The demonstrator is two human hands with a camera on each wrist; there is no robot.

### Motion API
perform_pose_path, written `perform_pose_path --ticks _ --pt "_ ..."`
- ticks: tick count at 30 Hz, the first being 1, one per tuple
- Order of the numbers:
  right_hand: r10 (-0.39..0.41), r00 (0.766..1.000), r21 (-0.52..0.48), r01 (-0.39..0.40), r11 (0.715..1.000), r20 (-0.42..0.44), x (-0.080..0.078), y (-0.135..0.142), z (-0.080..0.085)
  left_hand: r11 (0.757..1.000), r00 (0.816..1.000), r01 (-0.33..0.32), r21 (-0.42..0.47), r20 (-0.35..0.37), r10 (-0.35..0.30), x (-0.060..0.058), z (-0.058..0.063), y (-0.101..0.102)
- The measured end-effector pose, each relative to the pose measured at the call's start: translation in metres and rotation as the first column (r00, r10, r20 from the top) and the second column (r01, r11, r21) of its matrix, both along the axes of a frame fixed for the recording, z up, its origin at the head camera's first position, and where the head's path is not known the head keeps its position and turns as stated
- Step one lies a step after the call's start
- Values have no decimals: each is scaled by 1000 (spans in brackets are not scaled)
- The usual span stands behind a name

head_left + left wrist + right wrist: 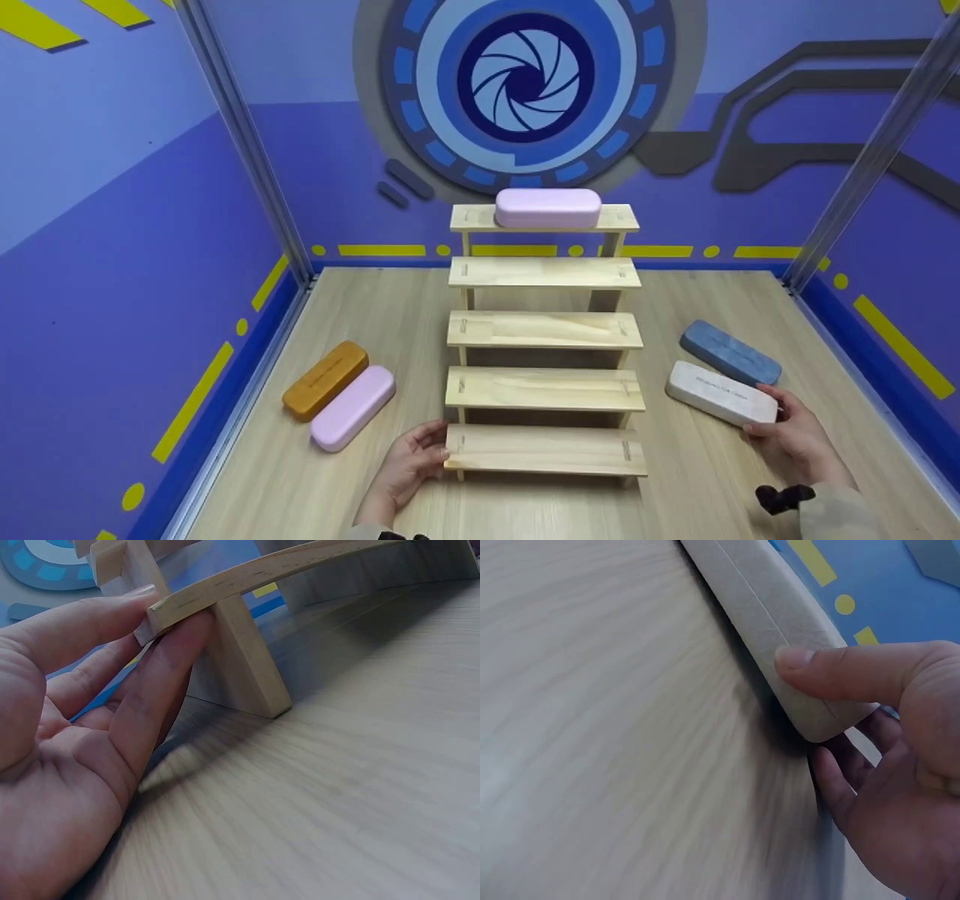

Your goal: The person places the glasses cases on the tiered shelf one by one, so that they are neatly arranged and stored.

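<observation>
A wooden step rack [546, 390] stands in the middle of the table. My left hand [409, 461] pinches the left end of its lowest board [225, 585], thumb above and fingers below. On the right, my right hand [799, 435] grips the near end of a white glasses case [721, 394], with the thumb on its side [772, 615]; the other fingers are partly hidden. A blue glasses case [731, 352] lies just behind the white one. A pink glasses case [548, 208] sits lengthwise on the rack's top board.
Left of the rack, a brown glasses case [325, 381] and another pink glasses case [353, 409] lie side by side on the wooden table [300, 487]. Blue printed walls [300, 150] with metal corner posts [247, 135] enclose the left, back and right sides.
</observation>
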State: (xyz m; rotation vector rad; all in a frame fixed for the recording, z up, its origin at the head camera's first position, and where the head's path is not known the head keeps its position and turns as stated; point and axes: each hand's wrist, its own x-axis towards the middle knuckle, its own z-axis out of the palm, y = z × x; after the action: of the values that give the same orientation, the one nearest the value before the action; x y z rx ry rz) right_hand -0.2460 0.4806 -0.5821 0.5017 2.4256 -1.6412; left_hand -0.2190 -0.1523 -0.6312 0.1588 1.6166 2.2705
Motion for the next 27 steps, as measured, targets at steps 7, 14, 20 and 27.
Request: perform_pose_path --ticks 7,14,20,27 --pt "-32 999 -12 32 999 -35 3 1 5 1000 1000 2 10 -11 -2 -1 0 0" --pt "-67 993 21 69 997 -99 7 -2 9 1000 1000 -10 -11 21 11 -1 2 1" --pt "-87 984 -39 82 996 -155 12 0 10 1000 999 -13 -6 29 13 0 3 1" --pt "-93 974 -128 67 990 -207 16 1 19 1000 999 -18 -6 26 18 0 2 1"
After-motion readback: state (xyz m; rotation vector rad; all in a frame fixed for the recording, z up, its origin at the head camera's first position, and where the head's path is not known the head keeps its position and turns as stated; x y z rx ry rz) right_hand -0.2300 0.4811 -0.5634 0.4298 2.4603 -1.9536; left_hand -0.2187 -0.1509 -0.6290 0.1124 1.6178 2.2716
